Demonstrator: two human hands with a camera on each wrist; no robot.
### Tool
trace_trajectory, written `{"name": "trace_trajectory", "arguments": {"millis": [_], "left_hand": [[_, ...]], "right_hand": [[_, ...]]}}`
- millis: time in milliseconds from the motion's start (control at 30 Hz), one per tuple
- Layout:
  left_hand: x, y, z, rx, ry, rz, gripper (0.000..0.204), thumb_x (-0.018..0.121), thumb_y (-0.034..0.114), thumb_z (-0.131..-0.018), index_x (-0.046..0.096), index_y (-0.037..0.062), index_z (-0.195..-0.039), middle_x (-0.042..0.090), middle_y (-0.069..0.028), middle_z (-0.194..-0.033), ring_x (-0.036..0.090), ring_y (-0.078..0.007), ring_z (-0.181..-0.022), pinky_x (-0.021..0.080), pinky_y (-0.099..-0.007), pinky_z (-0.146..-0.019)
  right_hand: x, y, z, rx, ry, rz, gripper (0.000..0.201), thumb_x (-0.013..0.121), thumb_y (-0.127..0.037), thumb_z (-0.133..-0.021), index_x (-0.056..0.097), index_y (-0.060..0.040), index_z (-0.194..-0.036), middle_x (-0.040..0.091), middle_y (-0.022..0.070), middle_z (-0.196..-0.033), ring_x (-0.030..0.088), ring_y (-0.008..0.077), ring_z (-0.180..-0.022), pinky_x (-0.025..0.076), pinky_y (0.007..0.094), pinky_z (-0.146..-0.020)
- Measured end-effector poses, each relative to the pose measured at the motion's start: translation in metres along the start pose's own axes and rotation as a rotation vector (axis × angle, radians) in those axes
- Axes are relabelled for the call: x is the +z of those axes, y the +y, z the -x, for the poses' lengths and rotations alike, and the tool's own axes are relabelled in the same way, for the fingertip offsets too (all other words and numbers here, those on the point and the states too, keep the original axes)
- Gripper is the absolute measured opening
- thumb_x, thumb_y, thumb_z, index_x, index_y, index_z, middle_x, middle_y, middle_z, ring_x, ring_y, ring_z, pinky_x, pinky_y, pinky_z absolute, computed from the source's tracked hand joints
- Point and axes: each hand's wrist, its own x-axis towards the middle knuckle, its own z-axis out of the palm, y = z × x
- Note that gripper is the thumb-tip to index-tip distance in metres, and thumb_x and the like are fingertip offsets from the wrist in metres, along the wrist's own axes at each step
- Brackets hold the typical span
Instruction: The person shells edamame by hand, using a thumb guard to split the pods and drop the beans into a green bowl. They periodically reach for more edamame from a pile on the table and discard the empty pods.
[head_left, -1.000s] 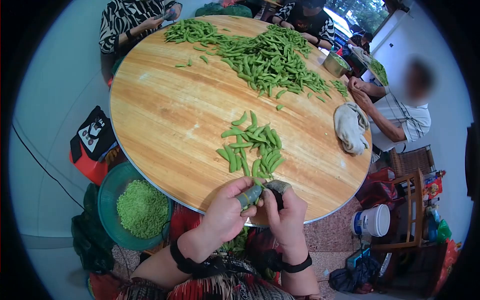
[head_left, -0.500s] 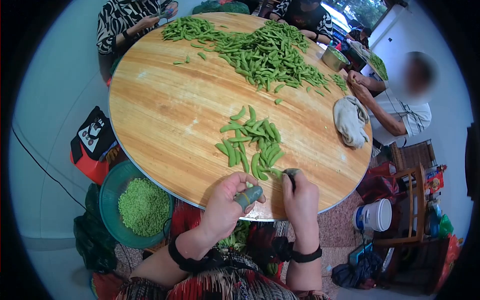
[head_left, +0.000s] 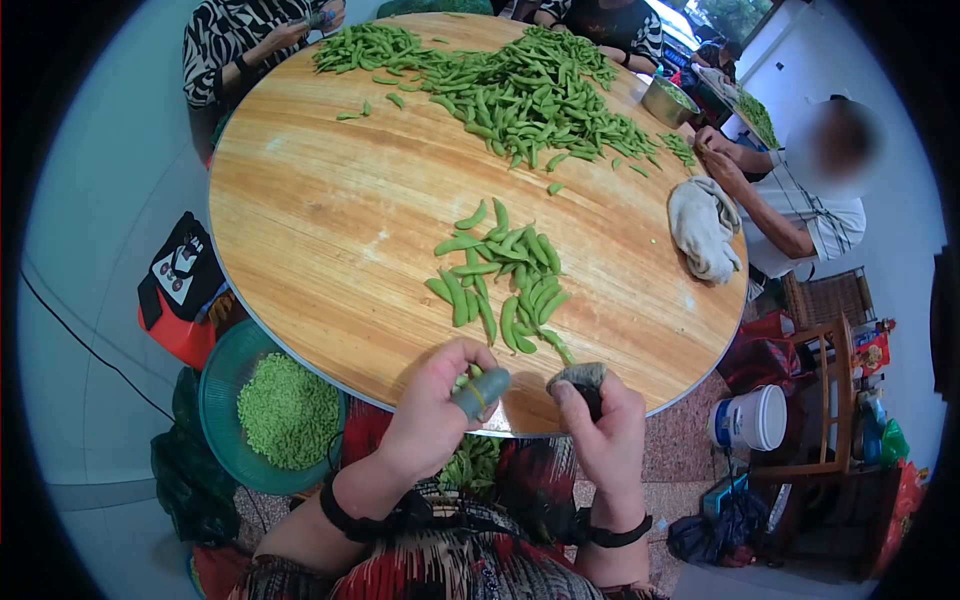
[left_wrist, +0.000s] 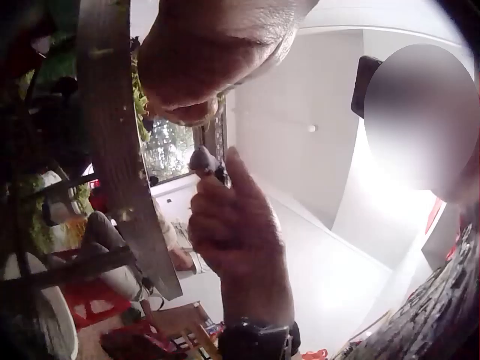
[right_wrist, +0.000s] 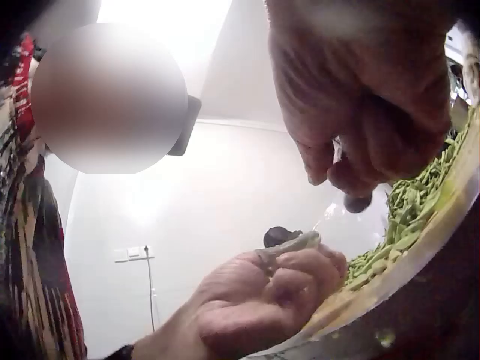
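Note:
In the head view my left hand [head_left: 425,415] is curled at the table's near edge, a grey-green cover [head_left: 482,394] on one finger and light green beans [head_left: 462,380] between thumb and fingers. My right hand [head_left: 610,425] is to its right, dark cover on a finger, thumb apart from it. A green pod [head_left: 558,346] touches that covered fingertip, below a small group of pods [head_left: 515,262]. The left wrist view shows the right hand [left_wrist: 240,232] with its forefinger extended and other fingers bent. The left hand [right_wrist: 262,304] appears curled in the right wrist view.
A large pod heap [head_left: 540,95] covers the round table's [head_left: 330,200] far side. A cloth [head_left: 703,228] and a metal bowl [head_left: 669,101] are at the right. Below the left edge stands a green basin [head_left: 225,420] of shelled beans. Other people sit around the table.
My hands were together at a pod one second ago and are now apart. The right hand moved right to the pods, then slightly back, and one pod lies closer to the table's edge.

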Motion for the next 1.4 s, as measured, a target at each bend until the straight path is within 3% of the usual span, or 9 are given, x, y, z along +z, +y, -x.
{"name": "trace_trajectory", "arguments": {"millis": [100,233,433,533,700,900,1033,1200,1400], "left_hand": [[0.005,0.004,-0.001,0.07,-0.005,0.323,0.006,0.048,0.008,-0.09,0.048,0.0069,-0.096,0.049,0.0004,-0.082,0.042,-0.0056,-0.058,0.032,-0.0172,-0.049],[0.02,0.001,-0.002,0.013,0.156,0.305,0.006,0.045,0.009,-0.092,0.047,0.0069,-0.097,0.048,-0.0004,-0.083,0.042,-0.0057,-0.059,0.032,-0.0172,-0.049],[0.013,-0.004,-0.003,0.003,0.083,0.304,0.014,0.048,0.012,-0.091,0.048,0.0059,-0.103,0.049,-0.0005,-0.084,0.046,-0.0062,-0.062,0.032,-0.0165,-0.047],[0.002,0.0,-0.001,-0.096,-0.163,0.288,0.014,0.054,0.009,-0.088,0.05,0.0043,-0.1,0.051,0.0003,-0.079,0.048,-0.0057,-0.062,0.034,-0.0173,-0.047],[0.001,0.002,0.002,0.242,-0.155,-0.38,0.009,0.059,0.002,-0.083,0.059,0.0013,-0.091,0.057,0.0004,-0.073,0.049,-0.0035,-0.061,0.038,-0.0174,-0.05],[-0.005,0.015,0.004,-0.135,-0.29,-0.292,0.009,0.06,0.005,-0.083,0.061,0.0026,-0.092,0.057,0.0014,-0.074,0.049,-0.0046,-0.06,0.038,-0.0178,-0.052],[-0.005,0.008,0.006,-0.139,-0.316,-0.078,0.01,0.061,0.003,-0.082,0.061,0.0025,-0.092,0.058,0.0016,-0.075,0.05,-0.0046,-0.063,0.039,-0.0186,-0.054],[0.001,0.003,0.009,0.246,-0.233,-0.491,0.012,0.06,-0.001,-0.079,0.061,0.0012,-0.091,0.059,0.0025,-0.079,0.053,-0.0035,-0.068,0.042,-0.019,-0.057],[0.001,-0.003,0.009,0.153,-0.082,-0.411,0.016,0.056,-0.001,-0.081,0.064,0.0008,-0.096,0.06,0.0004,-0.075,0.051,-0.0033,-0.062,0.04,-0.0183,-0.053]], "right_hand": [[0.013,-0.003,-0.006,0.108,-0.06,-0.222,0.015,0.062,-0.01,-0.084,0.059,0.0026,-0.09,0.061,0.0037,-0.071,0.052,0.0061,-0.066,0.044,0.0244,-0.059],[0.033,0.0,-0.006,0.058,-0.062,-0.193,0.014,0.065,-0.009,-0.081,0.059,0.0032,-0.086,0.061,0.0039,-0.069,0.051,0.0051,-0.063,0.043,0.0223,-0.056],[0.034,0.003,-0.007,0.013,0.089,-0.145,0.009,0.063,-0.005,-0.081,0.058,0.0031,-0.081,0.059,0.0038,-0.063,0.05,0.0041,-0.057,0.042,0.0218,-0.051],[0.027,-0.005,-0.008,0.041,0.134,-0.18,0.008,0.063,-0.005,-0.081,0.059,0.0023,-0.082,0.059,0.0011,-0.064,0.05,0.0037,-0.058,0.041,0.0211,-0.051],[0.02,-0.005,0.002,0.045,0.049,-0.207,0.006,0.062,-0.004,-0.081,0.059,0.0013,-0.082,0.057,-0.0015,-0.065,0.049,0.0032,-0.059,0.041,0.0198,-0.052],[0.019,-0.001,0.011,-0.008,0.056,-0.151,0.005,0.062,-0.004,-0.081,0.06,0.0011,-0.082,0.058,0.0001,-0.063,0.051,0.0037,-0.057,0.041,0.0199,-0.051],[0.023,-0.004,0.012,-0.155,0.12,0.115,0.007,0.063,-0.004,-0.08,0.06,0.001,-0.083,0.061,0.0027,-0.062,0.054,0.0049,-0.056,0.043,0.0212,-0.051],[0.023,0.002,0.012,-0.06,0.057,-0.103,0.008,0.064,-0.005,-0.079,0.06,0.0009,-0.083,0.06,0.004,-0.061,0.053,0.0055,-0.054,0.043,0.0224,-0.049],[0.025,0.001,0.01,-0.092,0.106,0.033,0.009,0.065,-0.005,-0.079,0.06,0.001,-0.082,0.06,0.0045,-0.063,0.053,0.0054,-0.056,0.043,0.0227,-0.05]]}}
